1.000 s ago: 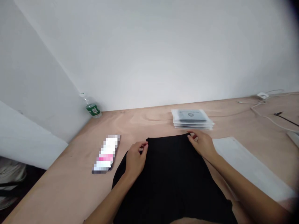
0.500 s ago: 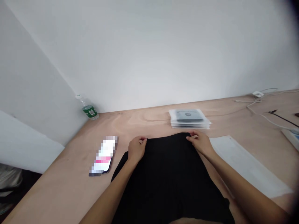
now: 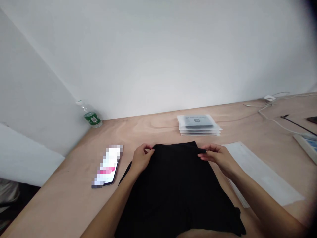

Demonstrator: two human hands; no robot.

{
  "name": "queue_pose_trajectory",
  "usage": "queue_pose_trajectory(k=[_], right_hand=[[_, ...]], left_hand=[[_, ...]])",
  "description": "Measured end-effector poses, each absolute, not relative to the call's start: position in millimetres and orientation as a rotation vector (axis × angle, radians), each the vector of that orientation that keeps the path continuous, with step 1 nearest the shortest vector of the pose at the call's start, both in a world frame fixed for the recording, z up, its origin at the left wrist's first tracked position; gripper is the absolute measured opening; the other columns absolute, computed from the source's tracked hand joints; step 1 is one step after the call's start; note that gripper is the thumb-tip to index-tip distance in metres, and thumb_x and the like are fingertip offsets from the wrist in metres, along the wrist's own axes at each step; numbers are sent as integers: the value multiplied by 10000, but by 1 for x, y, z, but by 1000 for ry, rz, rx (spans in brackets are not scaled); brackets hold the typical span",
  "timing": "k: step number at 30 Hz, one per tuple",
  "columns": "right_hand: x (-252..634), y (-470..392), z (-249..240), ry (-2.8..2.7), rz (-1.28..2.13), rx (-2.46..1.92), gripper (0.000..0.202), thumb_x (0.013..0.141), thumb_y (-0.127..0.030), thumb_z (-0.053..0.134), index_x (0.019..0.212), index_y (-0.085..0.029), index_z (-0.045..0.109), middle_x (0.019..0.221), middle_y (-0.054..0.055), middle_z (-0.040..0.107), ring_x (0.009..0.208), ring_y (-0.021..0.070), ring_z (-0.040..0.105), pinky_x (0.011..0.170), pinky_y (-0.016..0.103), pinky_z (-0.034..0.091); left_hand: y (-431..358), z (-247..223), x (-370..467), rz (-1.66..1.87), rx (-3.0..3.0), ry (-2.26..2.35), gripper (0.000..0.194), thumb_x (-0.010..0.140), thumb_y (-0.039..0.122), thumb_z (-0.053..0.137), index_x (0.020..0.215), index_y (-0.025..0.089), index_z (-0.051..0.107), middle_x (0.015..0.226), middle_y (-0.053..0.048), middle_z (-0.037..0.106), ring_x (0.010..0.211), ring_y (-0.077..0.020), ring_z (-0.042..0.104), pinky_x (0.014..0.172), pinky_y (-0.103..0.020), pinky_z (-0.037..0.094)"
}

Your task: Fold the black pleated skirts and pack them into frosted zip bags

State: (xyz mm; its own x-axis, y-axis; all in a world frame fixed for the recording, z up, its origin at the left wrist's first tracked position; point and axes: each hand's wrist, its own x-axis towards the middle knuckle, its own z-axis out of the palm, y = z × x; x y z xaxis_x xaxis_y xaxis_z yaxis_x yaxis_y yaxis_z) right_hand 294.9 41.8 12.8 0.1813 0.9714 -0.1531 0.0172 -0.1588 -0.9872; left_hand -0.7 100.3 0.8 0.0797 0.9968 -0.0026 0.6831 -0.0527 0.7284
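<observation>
A black garment (image 3: 178,188) lies spread on the wooden table in front of me; its exact kind does not show. My left hand (image 3: 143,156) pinches its far left corner between thumb and fingers. At the far right side, my right hand (image 3: 215,155) grips the edge, with a bit of cloth between thumb and fingers. A small corner of the fabric pokes out beyond the far edge, left of my right hand. The near end of the garment curves at the bottom of the view.
Behind the garment sits a stack of clear-bagged packages (image 3: 199,125). An empty-looking frosted bag (image 3: 262,175) lies to the right. On the left are a phone (image 3: 107,167) and a water bottle (image 3: 92,118). Cables (image 3: 268,107) and a white-blue object (image 3: 307,145) are at the right.
My right hand has shifted slightly right and toward me, drawing the garment's edge with it, so a corner now sticks out behind. My left hand keeps its pinch. The view has moved slightly.
</observation>
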Motion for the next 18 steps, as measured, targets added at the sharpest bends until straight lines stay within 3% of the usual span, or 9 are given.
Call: queue_pose_trajectory(k=[2, 5, 10, 15, 18], right_hand=[[298, 38, 12, -1017, 1212, -1439, 110, 661, -241, 587, 701, -151, 635, 811, 78, 676, 761, 234, 679, 721, 358, 562], [300, 33, 8, -1071, 1205, -1477, 160, 703, -276, 560, 721, -149, 656, 846, 94, 685, 773, 236, 672, 709, 376, 559], [299, 26, -2, -1301, 1040, -1561, 163, 614, -160, 605, 758, -212, 660, 882, 23, 683, 814, 204, 637, 726, 336, 516], [300, 22, -11, -1554, 775, -1642, 284, 673, -149, 527, 896, -270, 656, 792, -15, 665, 705, 179, 616, 682, 335, 499], [299, 23, -17, -1644, 650, -1654, 330, 685, -143, 522, 957, -282, 649, 899, -6, 669, 750, 188, 615, 737, 362, 492]], left_hand=[[88, 6, -7, 772, 1833, 1517, 176, 845, 320, 480, 910, 171, 549, 783, -18, 663, 699, -153, 655, 632, -268, 511], [68, 13, -16, 790, 1941, 1339, 134, 858, 291, 451, 919, 202, 531, 917, -26, 675, 840, -152, 655, 729, -274, 508], [48, 9, -28, 745, 2206, 1199, 200, 869, 218, 441, 989, 266, 593, 1035, -13, 664, 984, -163, 599, 880, -338, 446], [45, -2, -36, 716, 2426, 1108, 233, 866, 170, 431, 958, 259, 626, 1123, -24, 644, 1037, -180, 570, 932, -388, 403], [45, -4, -39, 694, 2504, 1097, 256, 860, 149, 433, 978, 256, 633, 1158, -34, 630, 1071, -201, 556, 947, -426, 387]])
